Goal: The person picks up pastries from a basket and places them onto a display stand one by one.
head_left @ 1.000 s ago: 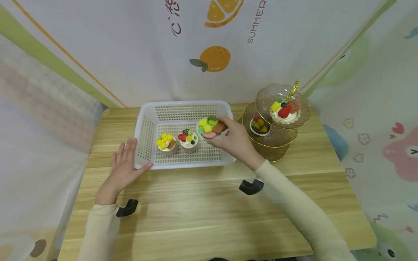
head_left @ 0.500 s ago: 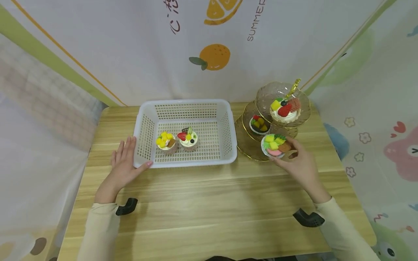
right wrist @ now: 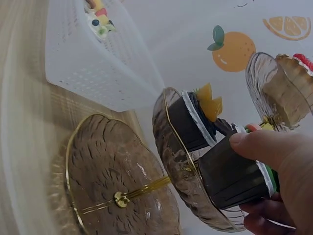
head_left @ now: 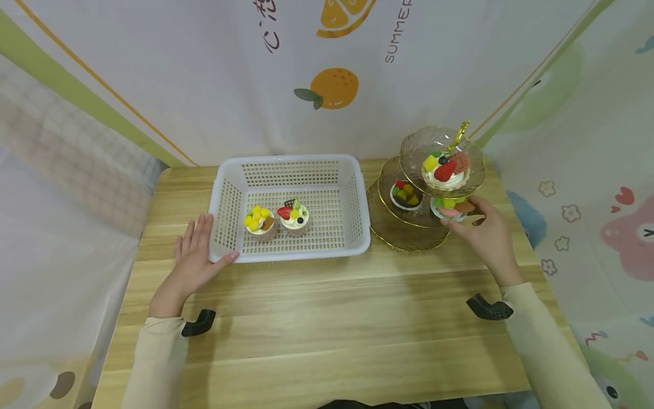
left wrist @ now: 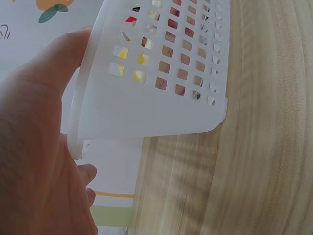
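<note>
Gripping a dark-cupped toy cupcake topped with green, yellow and pink fruit, carried over from the white perforated plastic basket, the right hand seats it on the gold-rimmed glass stand's middle tier, while the left hand, fingers straight, steadies the basket.

Head view: from above, looking forward and down over the whole worktop. Left wrist view: very close, low along the wood, facing the white basket. Right wrist view: close under the tiered stand; basket and stand shared with the head view
</note>
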`<action>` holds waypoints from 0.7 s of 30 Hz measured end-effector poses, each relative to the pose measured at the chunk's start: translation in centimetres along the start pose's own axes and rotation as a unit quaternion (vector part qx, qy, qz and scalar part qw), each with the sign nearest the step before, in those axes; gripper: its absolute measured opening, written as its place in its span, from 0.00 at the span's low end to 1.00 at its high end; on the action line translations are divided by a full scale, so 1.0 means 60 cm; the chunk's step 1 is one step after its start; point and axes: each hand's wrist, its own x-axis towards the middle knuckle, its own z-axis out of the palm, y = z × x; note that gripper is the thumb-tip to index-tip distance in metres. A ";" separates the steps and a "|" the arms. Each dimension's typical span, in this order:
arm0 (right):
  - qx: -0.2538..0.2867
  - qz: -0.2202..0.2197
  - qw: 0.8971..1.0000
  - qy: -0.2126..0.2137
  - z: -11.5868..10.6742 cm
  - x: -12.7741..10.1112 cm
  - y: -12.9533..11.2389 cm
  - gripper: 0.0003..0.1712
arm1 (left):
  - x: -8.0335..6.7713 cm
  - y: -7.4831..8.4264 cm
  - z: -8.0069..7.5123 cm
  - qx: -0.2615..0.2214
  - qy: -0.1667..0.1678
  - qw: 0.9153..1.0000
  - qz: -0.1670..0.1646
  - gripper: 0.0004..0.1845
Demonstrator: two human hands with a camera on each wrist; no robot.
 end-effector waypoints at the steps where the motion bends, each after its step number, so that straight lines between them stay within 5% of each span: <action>1: 0.001 0.001 1.000 -0.001 0.000 0.005 -0.001 0.40 | 0.000 0.000 0.000 -0.001 0.000 1.000 0.000 0.57; 13: 0.003 0.008 1.000 0.026 0.009 0.045 0.001 0.34 | -0.001 0.004 -0.003 0.001 -0.006 1.000 -0.003 0.57; 21: 0.023 -0.038 0.997 0.062 0.027 0.064 0.018 0.28 | -0.002 0.003 -0.002 0.001 -0.007 1.000 -0.008 0.57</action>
